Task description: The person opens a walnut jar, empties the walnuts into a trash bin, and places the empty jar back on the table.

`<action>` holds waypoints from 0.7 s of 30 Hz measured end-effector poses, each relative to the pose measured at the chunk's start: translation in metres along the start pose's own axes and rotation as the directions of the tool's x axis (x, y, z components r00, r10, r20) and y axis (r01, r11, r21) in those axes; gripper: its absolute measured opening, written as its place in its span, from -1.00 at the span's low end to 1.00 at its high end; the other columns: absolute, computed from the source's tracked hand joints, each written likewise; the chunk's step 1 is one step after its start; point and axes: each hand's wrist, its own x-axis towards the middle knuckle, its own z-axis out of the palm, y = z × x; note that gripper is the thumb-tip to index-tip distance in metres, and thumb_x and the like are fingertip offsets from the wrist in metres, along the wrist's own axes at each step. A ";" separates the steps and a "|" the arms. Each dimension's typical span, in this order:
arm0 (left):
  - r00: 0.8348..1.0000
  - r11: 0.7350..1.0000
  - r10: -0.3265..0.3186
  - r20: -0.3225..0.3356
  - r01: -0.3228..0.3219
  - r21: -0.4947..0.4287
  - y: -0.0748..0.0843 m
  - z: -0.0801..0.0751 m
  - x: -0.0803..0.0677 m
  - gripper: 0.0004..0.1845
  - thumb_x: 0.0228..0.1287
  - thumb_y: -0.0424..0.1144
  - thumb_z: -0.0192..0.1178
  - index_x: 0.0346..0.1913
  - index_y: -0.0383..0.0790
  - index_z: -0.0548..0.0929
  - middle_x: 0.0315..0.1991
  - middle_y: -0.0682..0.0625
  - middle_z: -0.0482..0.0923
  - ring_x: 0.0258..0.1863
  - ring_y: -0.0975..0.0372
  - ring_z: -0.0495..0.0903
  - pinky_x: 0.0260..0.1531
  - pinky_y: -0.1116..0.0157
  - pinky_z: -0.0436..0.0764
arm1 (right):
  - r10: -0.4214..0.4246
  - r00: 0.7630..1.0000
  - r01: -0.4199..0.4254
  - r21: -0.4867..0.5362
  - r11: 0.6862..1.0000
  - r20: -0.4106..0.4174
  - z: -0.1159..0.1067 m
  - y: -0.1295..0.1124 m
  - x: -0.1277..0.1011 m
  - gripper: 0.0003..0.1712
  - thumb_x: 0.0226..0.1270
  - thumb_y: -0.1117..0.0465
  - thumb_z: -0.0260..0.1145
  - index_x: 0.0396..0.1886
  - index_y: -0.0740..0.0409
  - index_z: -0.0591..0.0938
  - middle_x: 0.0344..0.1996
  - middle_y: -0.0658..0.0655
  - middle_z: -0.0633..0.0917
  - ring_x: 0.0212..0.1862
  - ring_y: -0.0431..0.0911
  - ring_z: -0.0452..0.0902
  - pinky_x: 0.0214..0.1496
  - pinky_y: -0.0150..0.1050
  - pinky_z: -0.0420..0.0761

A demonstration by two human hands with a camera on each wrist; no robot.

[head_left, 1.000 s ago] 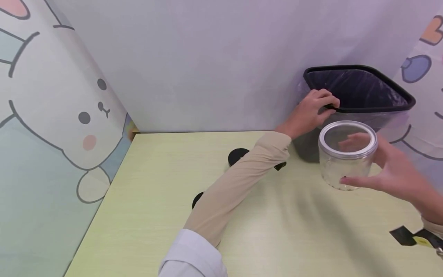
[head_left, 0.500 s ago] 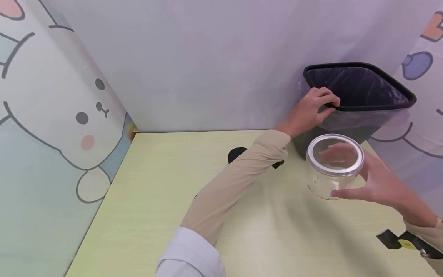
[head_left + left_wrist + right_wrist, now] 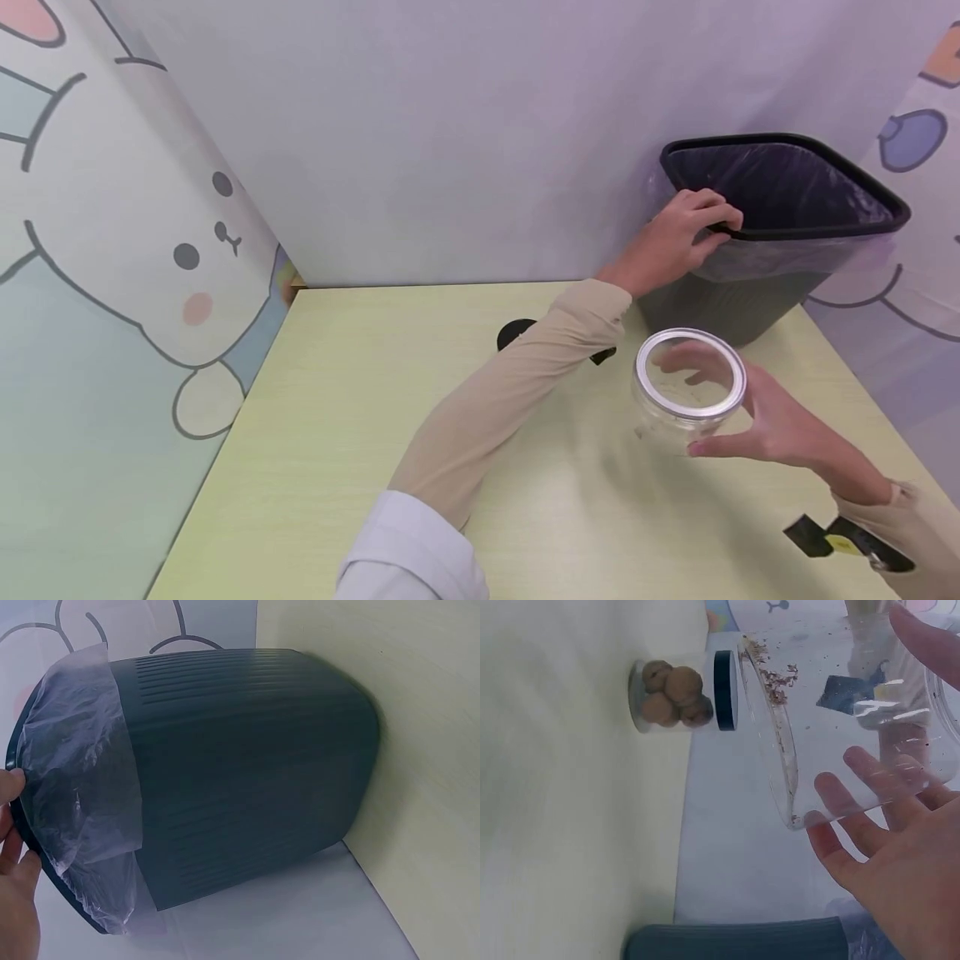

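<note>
A dark trash bin (image 3: pixel 742 304) lined with a thin clear bag stands at the back right of the table. My left hand (image 3: pixel 678 237) grips the bin's front rim, thumb outside and fingers over the edge. In front of the bin, my right hand (image 3: pixel 772 421) holds a clear plastic jar (image 3: pixel 832 735) with a silver ring round its top. The jar is held upright above the table, thumb on the near side and fingers on the far side. Brown crumbs (image 3: pixel 776 682) lie along its bottom edge in the right wrist view.
A lidded jar of walnut-like brown balls (image 3: pixel 676 694) stands on the table (image 3: pixel 360 375). In the head view a black lid (image 3: pixel 515 332) shows behind the left sleeve (image 3: pixel 510 400). Printed curtains (image 3: pixel 420 142) enclose the table at the back and sides.
My right hand has brought the clear jar leftward and nearer to me, away from the bin. The left hand has kept its hold on the bin's rim.
</note>
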 end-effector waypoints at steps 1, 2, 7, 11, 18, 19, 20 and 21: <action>1.000 1.000 0.001 0.002 -0.001 -0.001 0.000 0.000 0.000 -0.77 0.40 -0.21 0.06 0.02 -0.07 0.62 0.05 0.11 0.48 0.12 0.30 0.34 0.14 0.64 0.09 | 0.006 1.000 -0.006 0.005 1.000 0.005 0.003 0.001 0.000 0.14 -0.58 0.58 0.62 0.23 0.48 0.33 0.08 0.37 0.49 0.15 0.01 0.37 0.04 -0.34 0.39; 1.000 1.000 0.000 0.003 0.000 -0.001 0.000 0.000 0.000 -0.77 0.40 -0.21 0.06 0.02 -0.07 0.62 0.05 0.11 0.48 0.13 0.30 0.34 0.14 0.64 0.09 | 0.010 1.000 -0.010 0.016 1.000 0.009 0.006 0.002 0.000 0.14 -0.56 0.57 0.62 0.23 0.48 0.32 0.08 0.38 0.48 0.15 0.02 0.37 0.04 -0.33 0.40; 1.000 1.000 -0.004 -0.004 0.004 0.004 -0.001 0.002 0.001 -0.77 0.41 -0.22 0.06 0.02 -0.07 0.63 0.04 0.11 0.48 0.12 0.29 0.34 0.14 0.64 0.09 | 0.003 1.000 -0.003 0.017 1.000 0.019 0.018 0.006 -0.001 0.14 -0.56 0.51 0.64 0.23 0.44 0.34 0.07 0.35 0.51 0.13 0.02 0.41 0.02 -0.32 0.42; 1.000 1.000 -0.005 -0.009 0.005 0.007 -0.001 0.004 0.002 -0.77 0.41 -0.22 0.05 0.02 -0.08 0.63 0.04 0.11 0.48 0.12 0.29 0.34 0.14 0.64 0.09 | -0.008 0.999 0.007 0.021 1.000 0.036 0.025 0.012 -0.002 0.15 -0.55 0.46 0.66 0.24 0.41 0.34 0.08 0.33 0.51 0.12 0.03 0.43 0.01 -0.33 0.43; 1.000 1.000 -0.003 -0.003 0.003 0.012 0.000 0.005 0.003 -0.77 0.42 -0.21 0.04 0.03 -0.06 0.62 0.05 0.12 0.48 0.13 0.31 0.33 0.15 0.64 0.08 | 0.053 0.995 -0.054 0.006 0.999 0.088 0.039 0.021 0.001 0.13 -0.44 0.28 0.70 0.28 0.21 0.36 0.10 0.15 0.54 0.13 0.00 0.44 0.02 -0.30 0.44; 1.000 1.000 -0.001 -0.001 0.001 0.011 0.000 0.005 0.003 -0.77 0.42 -0.21 0.04 0.03 -0.06 0.62 0.05 0.12 0.47 0.13 0.31 0.34 0.15 0.64 0.08 | 0.059 0.994 -0.060 0.008 0.998 0.096 0.041 0.022 0.002 0.12 -0.43 0.26 0.70 0.29 0.19 0.36 0.10 0.15 0.54 0.13 0.01 0.44 0.02 -0.29 0.44; 1.000 1.000 0.000 0.001 0.000 0.010 0.001 0.005 0.003 -0.77 0.42 -0.21 0.04 0.03 -0.06 0.62 0.05 0.12 0.47 0.13 0.31 0.33 0.15 0.64 0.08 | 0.063 0.993 -0.064 0.010 0.998 0.103 0.043 0.023 0.003 0.12 -0.41 0.24 0.69 0.29 0.18 0.36 0.11 0.14 0.54 0.13 0.01 0.44 0.02 -0.28 0.44; 1.000 1.000 0.000 0.002 0.000 0.009 0.001 0.005 0.002 -0.77 0.42 -0.21 0.04 0.03 -0.06 0.62 0.05 0.12 0.47 0.13 0.32 0.34 0.15 0.63 0.08 | 0.064 0.992 -0.066 0.016 0.998 0.111 0.044 0.024 0.003 0.11 -0.40 0.23 0.69 0.29 0.18 0.35 0.12 0.14 0.54 0.14 0.01 0.43 0.03 -0.28 0.44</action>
